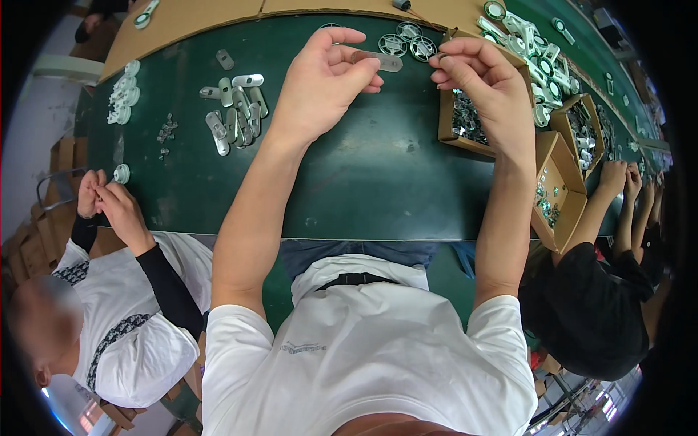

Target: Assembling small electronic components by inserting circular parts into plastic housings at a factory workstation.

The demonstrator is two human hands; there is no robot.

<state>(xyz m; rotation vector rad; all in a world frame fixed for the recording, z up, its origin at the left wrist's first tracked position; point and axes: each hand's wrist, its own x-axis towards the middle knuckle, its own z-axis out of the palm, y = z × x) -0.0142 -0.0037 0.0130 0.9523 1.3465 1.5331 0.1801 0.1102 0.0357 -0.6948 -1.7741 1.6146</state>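
Note:
My left hand (pixel 323 83) pinches a flat, rounded grey metal plate (pixel 390 64) between thumb and fingers, its free end pointing right. Opposite it, my right hand (pixel 491 87) is closed at the fingertips over a small dark piece (pixel 441 56), too small to name. The two hands are apart, raised over the green table. Right below my right hand is a cardboard box (pixel 446 120) with many small metal parts. Round spoked white-and-green rings (pixel 393 45) lie just beyond the plate.
To the left lies a pile of grey-green oblong covers (pixel 240 116), with small dark bits (pixel 167 129) beside it. White round parts (pixel 125 94) stand farther left. More cardboard boxes (pixel 561 182) and a heap of white-green housings (pixel 542 62) sit at right. Co-workers sit on both sides.

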